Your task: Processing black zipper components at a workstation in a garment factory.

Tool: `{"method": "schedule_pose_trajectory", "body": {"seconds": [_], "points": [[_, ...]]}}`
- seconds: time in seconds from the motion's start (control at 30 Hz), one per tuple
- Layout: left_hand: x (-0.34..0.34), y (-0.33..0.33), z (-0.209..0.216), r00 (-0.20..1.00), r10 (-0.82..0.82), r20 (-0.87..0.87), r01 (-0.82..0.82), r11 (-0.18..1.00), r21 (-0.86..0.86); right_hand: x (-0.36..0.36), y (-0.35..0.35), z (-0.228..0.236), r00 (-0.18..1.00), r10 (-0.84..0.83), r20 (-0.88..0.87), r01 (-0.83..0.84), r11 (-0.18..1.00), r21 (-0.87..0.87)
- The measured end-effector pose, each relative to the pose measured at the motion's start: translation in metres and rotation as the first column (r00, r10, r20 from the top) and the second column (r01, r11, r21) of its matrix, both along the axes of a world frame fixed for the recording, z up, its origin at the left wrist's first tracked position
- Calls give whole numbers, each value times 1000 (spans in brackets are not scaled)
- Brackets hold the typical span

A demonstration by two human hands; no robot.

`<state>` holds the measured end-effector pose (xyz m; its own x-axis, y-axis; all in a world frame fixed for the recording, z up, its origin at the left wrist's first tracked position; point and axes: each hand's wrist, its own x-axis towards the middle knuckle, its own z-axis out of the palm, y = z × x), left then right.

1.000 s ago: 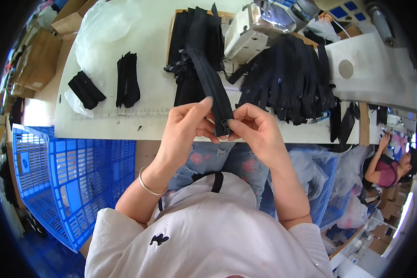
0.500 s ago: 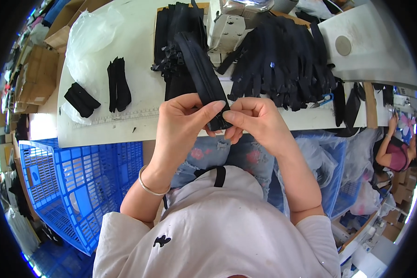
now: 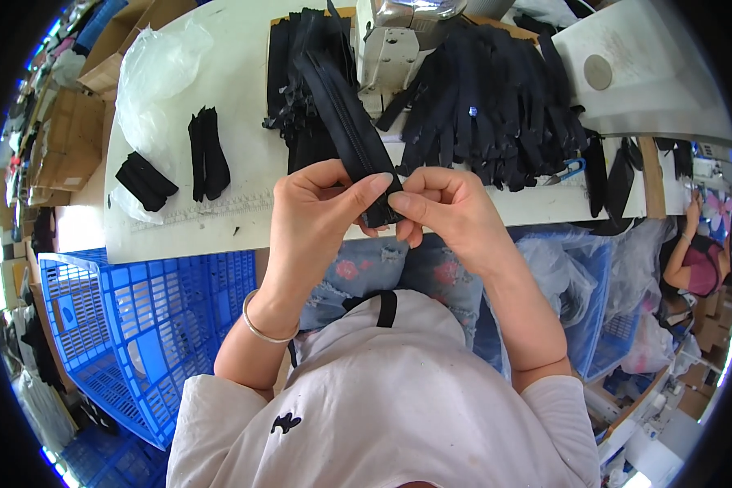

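Between my hands, above the table's front edge, is a black zipper [image 3: 346,122], its row of teeth running along the tape. My left hand [image 3: 321,203] pinches its near end from the left, thumb on top. From the right, my right hand [image 3: 443,207] grips the same end between thumb and curled fingers. The zipper's far end leans over a stack of black zippers [image 3: 289,73]. A large heap of black zipper strips [image 3: 496,106] hangs spread out to the right. Two small black folded bundles [image 3: 209,154] [image 3: 146,180] lie at the left.
Behind my hands stands a sewing machine head [image 3: 389,61]. Clear plastic film [image 3: 159,81] lies on the white table [image 3: 244,81]. A blue-handled tool [image 3: 573,169] rests by the heap. Blue crates [image 3: 138,325] stand below left, plastic bags [image 3: 557,276] below right. Another person [image 3: 703,264] is at far right.
The zipper has turned slightly, so its teeth show more plainly. Both hands keep their pinch at its near end, and the view has shifted a little.
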<state>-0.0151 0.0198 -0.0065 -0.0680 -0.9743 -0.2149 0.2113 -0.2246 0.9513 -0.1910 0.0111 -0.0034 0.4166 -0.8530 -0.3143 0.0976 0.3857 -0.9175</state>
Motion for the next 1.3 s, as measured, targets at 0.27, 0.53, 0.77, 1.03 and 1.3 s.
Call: {"method": "schedule_pose_trajectory", "body": {"seconds": [0.27, 0.53, 0.77, 1.03, 1.3], "points": [[2, -44, 27, 992, 95, 78, -78, 977, -198, 1, 3, 18, 993, -115, -32, 109, 984, -142], [3, -67, 51, 987, -111, -118, 96, 988, -123, 8, 5, 37, 957, -254, -140, 181, 900, -395], [3, -86, 54, 979, -146, -145, 130, 985, -115, 13, -6, 40, 951, -286, -119, 224, 899, -375], [0, -104, 63, 989, -102, -111, 91, 991, -103, 21, -15, 45, 956, -293, -11, 269, 892, -364], [1, -101, 61, 978, -101, -182, 82, 991, -106, 25, -16, 46, 952, -306, 14, 290, 885, -364]]}}
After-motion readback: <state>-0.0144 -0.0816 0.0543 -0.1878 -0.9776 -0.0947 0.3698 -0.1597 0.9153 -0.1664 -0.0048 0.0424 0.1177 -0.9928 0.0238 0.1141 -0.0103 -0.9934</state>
